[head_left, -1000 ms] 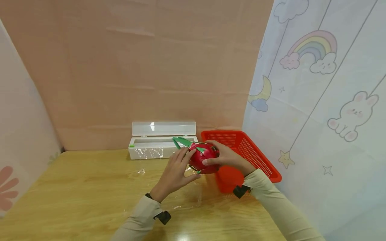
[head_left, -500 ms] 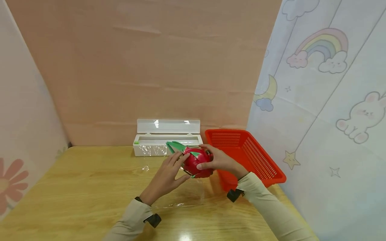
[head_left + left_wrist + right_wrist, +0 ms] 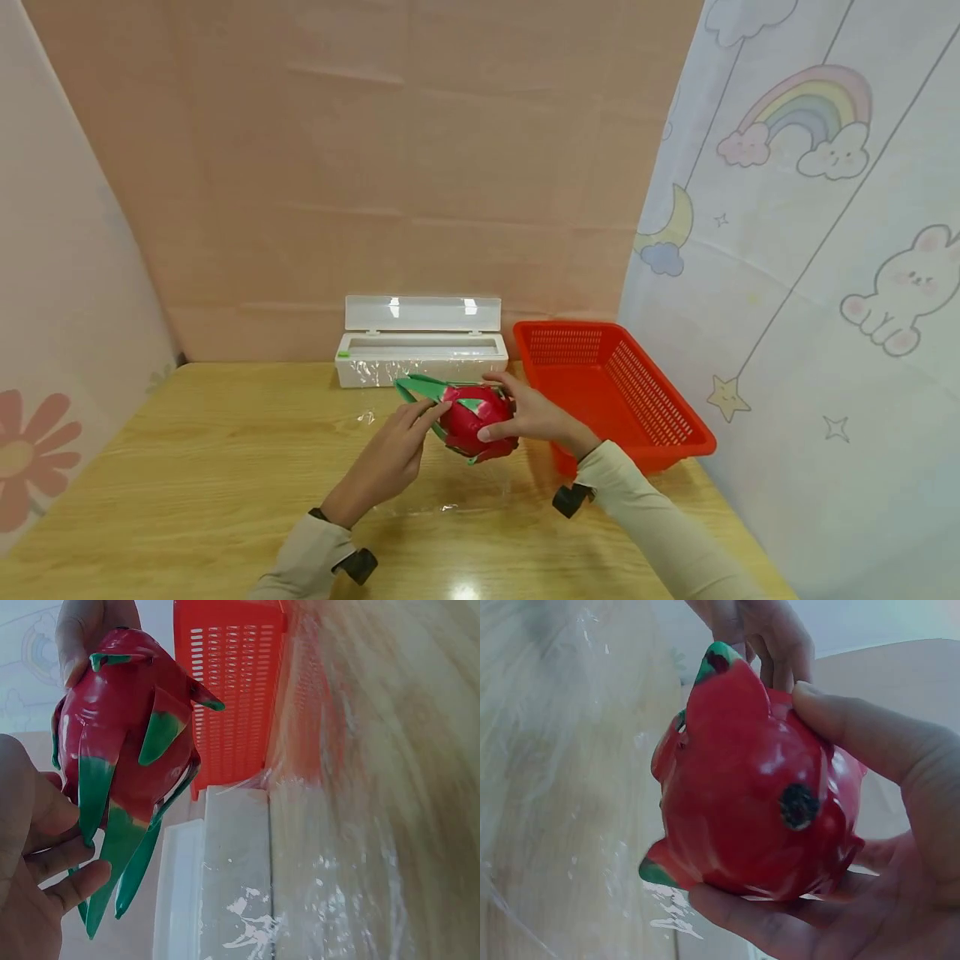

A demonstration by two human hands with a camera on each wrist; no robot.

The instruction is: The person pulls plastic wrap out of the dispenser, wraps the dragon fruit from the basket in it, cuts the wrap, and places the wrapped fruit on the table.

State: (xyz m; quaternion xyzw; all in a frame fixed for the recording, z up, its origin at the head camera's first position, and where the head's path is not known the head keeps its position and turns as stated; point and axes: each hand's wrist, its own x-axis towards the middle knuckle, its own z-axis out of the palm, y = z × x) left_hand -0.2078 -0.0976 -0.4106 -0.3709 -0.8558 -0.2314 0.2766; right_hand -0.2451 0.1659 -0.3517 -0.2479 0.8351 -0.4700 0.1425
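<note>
A glossy red dragon fruit (image 3: 472, 421) with green leaf tips is held above the table, its long leaves toward the left. My right hand (image 3: 528, 412) grips its round end, thumb on the near side and fingers over the top. In the right wrist view the dark stem spot faces the camera, between thumb and fingers. My left hand (image 3: 390, 454) is at the leafy end; in the left wrist view its curled fingers (image 3: 67, 859) hold the green leaf tips. Under the fruit, a sheet of clear cling film (image 3: 450, 492) lies on the wooden table (image 3: 217, 467).
A white cling film dispenser (image 3: 423, 371) with its lid raised stands at the back against the wall, film reaching from its front. To the right is a red plastic basket (image 3: 637, 392) with slotted sides, beside the patterned curtain. Both wrists carry small black cameras.
The dragon fruit and both hands have come nearer and moved left in the head view. My left hand has slid from the fruit's side toward the leaves. The view has shifted slightly.
</note>
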